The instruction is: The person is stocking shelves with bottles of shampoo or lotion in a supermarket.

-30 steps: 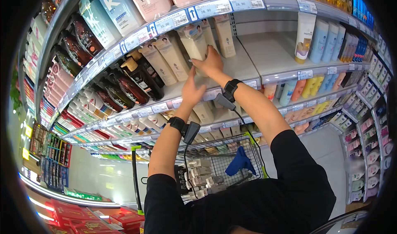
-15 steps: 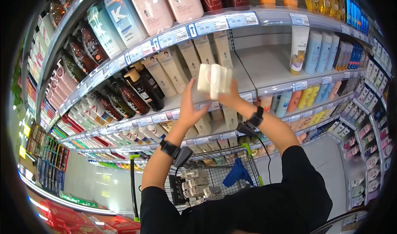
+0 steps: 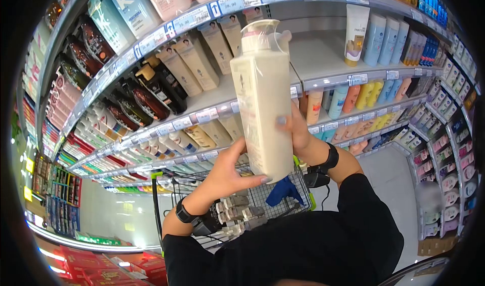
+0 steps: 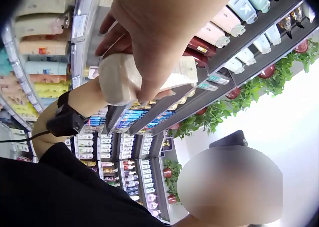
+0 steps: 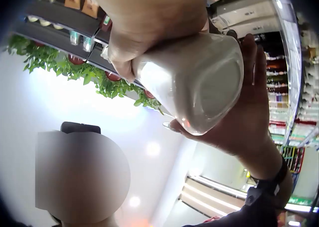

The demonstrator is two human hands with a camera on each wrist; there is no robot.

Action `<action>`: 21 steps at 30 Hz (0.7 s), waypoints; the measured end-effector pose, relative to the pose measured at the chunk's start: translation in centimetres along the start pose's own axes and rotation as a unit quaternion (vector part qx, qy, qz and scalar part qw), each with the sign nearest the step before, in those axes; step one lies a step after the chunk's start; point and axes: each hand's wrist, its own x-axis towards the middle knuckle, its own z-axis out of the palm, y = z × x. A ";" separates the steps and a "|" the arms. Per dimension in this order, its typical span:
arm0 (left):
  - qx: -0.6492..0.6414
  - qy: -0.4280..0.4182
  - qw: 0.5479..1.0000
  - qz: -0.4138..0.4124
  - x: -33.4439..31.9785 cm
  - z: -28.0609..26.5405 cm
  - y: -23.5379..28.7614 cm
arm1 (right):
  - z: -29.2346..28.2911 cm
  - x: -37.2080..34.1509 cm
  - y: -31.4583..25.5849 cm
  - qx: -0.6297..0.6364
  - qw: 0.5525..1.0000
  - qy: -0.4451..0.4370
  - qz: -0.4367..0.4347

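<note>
A large cream pump bottle with a clear cap stands nearly upright in front of the shelf in the head view. My right hand grips its right side. Low on the left, my left hand holds the base, thumb across the front and the other fingers partly hidden behind. The left wrist view shows that hand around the bottle's lower end. From the right wrist, the bottle's underside is visible between my gripping right hand and the spread left hand.
Similar cream packages line the shelf behind, beside dark pump bottles. A white tube and blue bottles stand to the right. Below is a wire cart holding several pale items and a blue cloth.
The right hand has drawn the bottle off the shelf towards me, and it has turned more upright. My left hand has come down from near the shelf to the bottle's base.
</note>
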 end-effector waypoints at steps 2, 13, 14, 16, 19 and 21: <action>0.016 -0.006 1.000 -0.008 -1.0 0.1 0.6 | 0.5 -0.5 0.3 0.086 0.995 0.006 0.059; 0.000 0.138 0.986 -0.093 -7.2 2.6 -3.4 | 2.4 -4.2 8.0 0.084 0.979 0.105 0.151; -0.023 0.150 0.982 -0.110 -7.7 2.9 -4.1 | 2.4 -4.7 9.0 0.067 0.980 0.105 0.154; -0.049 0.156 0.977 -0.138 -9.1 3.3 -5.4 | 2.6 -5.7 10.3 0.038 0.985 0.059 0.159; -0.136 0.163 0.961 -0.178 -11.1 3.8 -7.0 | 2.2 -6.8 12.8 -0.030 0.984 0.019 0.175; -0.194 0.155 0.943 -0.223 -12.6 4.3 -8.2 | 1.3 -7.6 14.6 -0.065 0.978 0.015 0.199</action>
